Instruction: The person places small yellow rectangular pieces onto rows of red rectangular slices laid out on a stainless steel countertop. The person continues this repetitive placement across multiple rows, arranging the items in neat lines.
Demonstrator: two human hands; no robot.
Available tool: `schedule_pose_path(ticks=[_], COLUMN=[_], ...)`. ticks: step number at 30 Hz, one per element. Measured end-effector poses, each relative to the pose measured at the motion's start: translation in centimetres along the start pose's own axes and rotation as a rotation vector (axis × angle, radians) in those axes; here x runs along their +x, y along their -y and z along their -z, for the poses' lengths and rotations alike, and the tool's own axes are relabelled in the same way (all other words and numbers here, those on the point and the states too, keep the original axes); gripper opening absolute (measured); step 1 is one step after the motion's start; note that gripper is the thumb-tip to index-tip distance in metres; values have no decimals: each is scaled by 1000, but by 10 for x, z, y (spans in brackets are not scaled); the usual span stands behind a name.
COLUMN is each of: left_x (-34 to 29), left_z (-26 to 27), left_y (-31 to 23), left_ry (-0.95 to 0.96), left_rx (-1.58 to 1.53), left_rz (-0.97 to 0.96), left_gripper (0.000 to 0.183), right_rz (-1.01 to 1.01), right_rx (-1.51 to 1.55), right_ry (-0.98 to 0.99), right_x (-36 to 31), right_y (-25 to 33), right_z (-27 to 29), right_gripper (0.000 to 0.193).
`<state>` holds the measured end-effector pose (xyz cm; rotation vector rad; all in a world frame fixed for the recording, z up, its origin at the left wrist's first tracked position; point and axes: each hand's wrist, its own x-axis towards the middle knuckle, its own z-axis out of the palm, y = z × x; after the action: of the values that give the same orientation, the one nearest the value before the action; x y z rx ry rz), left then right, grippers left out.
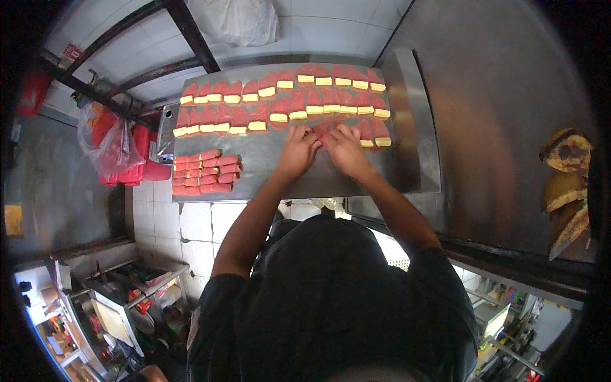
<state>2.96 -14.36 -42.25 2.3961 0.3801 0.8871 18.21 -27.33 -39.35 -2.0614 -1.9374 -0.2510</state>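
Observation:
My left hand [299, 151] and my right hand [346, 151] are side by side at the metal table, fingers curled and closed on a thin red meat slice [323, 130] between them. My fingers hide most of that slice and whatever is inside it. Beyond my hands, rows of flat meat slices [296, 100] each carry a pale yellow block, like cheese or butter, at the near end. Just right of my right hand lie two more such slices [381, 132]. Finished-looking meat rolls [202, 173] are packed in a block at the table's near left.
The metal table [261, 178] has a raised ledge [414, 127] on its right. Past it is a wide metal surface with browned, leaf-like pieces [566, 197]. On the left stand a red crate [145, 156] with a plastic bag [108, 140] and a dark metal frame [191, 28].

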Motion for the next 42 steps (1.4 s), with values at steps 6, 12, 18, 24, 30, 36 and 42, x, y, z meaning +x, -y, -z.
schedule_pose_path(ticks=[6,12,18,24,30,36,42], left_x=[11,22,26,38,31,-24,-103], left_z=[7,10,3,5,20,64,130], left_y=[7,3,24,16,-8,-25,-16], left_ry=[112,62,144,165,6,-118,-379], left_rx=[-47,56,91,252,177,244,509], left_rz=[62,43,58,120,187,229,501], left_gripper=[35,36,41,50,55,51,62], right_rz=[-68,38,21,96,68,7,191], right_rx=[46,76,53,47,-145,-174,54], right_ry=[-7,-51,-39,2,49,139,243], right_x=[22,23,37,36,45,48,62], right_y=[-8,-19,-18,-26,-14,-4,70], right_z=[-2,-4,3,4,-2,-13,-22], right_gripper=[23,24,28,29,30,33,35])
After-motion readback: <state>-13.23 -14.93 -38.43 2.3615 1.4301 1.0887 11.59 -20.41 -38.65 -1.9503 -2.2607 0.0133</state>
